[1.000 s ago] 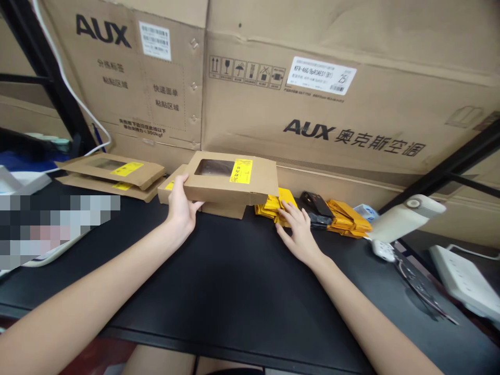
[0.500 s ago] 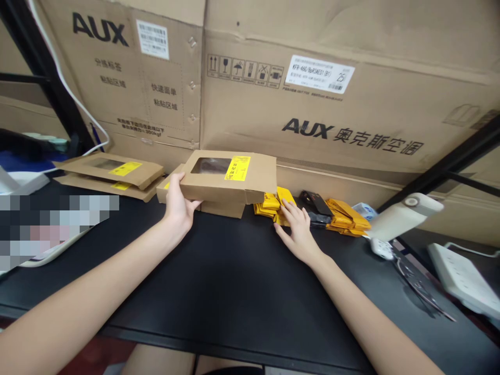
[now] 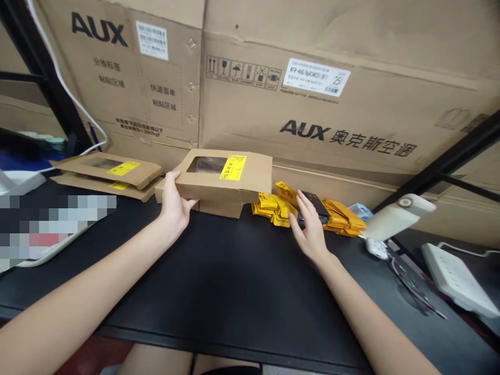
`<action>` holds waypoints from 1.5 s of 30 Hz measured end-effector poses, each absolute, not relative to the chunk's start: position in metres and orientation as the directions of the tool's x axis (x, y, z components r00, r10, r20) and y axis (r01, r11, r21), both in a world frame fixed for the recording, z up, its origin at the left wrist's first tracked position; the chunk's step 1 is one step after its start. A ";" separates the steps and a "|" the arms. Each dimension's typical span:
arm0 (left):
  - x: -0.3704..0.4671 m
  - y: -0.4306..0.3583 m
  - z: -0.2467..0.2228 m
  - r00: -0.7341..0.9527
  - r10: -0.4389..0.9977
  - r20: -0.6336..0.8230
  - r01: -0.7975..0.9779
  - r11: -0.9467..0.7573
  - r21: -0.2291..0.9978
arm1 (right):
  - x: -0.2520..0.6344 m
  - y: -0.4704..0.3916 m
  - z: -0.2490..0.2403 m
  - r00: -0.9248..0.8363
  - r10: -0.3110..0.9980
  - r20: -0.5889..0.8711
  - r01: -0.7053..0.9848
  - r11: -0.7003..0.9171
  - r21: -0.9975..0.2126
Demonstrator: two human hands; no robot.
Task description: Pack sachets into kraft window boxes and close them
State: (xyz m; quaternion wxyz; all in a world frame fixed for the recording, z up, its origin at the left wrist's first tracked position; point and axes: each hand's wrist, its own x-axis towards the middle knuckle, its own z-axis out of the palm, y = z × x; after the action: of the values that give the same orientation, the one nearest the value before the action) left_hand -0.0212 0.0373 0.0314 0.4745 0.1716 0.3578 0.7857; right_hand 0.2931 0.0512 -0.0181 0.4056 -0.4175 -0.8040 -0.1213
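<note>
My left hand (image 3: 175, 203) grips the left end of a brown cardboard box (image 3: 253, 166) with a clear window and a yellow label, thumb on top and fingers underneath. The box is slightly tilted and rests over another brown box (image 3: 221, 205). A pile of yellow packets (image 3: 275, 210) lies by its right end. My right hand (image 3: 310, 229) is over the right side of this pile, fingers stretched and thumb apart. One yellow packet (image 3: 286, 191) leans up against its fingertips; whether they pinch it I cannot tell. Behind the fingers are black packets (image 3: 318, 205).
Two flat brown windowed boxes (image 3: 148, 179) are stacked at the left. Orange packets (image 3: 344, 217), a pale bottle (image 3: 394, 219), glasses (image 3: 414, 291) and a power strip (image 3: 457, 276) stand or lie on the right. A large AUX carton (image 3: 242, 114) closes off the black table's (image 3: 234, 291) back.
My right hand has moved right, off the middle of the yellow pile, and its top packet now stands tilted at the fingertips. The left hand keeps its grip on the box.
</note>
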 end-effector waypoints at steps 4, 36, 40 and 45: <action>-0.021 0.037 0.030 -0.477 0.878 -0.044 -0.590 -0.283 0.756 | 0.294 0.046 -0.008 -0.101 0.468 0.878 0.812 0.548 -0.199; -0.013 0.036 0.022 -0.313 0.929 0.195 -0.266 -0.283 0.922 | 0.272 0.044 0.003 0.170 0.983 -0.068 -0.289 -0.016 -0.957; -0.009 0.032 0.021 -0.153 0.969 0.193 -0.209 -0.222 0.952 | 0.275 0.045 0.005 0.338 0.940 -0.046 -0.320 0.068 -0.945; -0.018 0.030 0.033 0.035 0.990 0.136 -0.185 -0.127 0.974 | 0.280 0.046 0.004 0.400 0.916 0.000 -0.282 0.123 -0.951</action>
State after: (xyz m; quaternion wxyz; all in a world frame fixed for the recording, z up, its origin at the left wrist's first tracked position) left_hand -0.0185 0.0296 0.0334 0.5212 0.4960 0.4057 0.5637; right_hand 0.2796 0.0465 0.0042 0.6766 -0.4924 -0.3220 0.4429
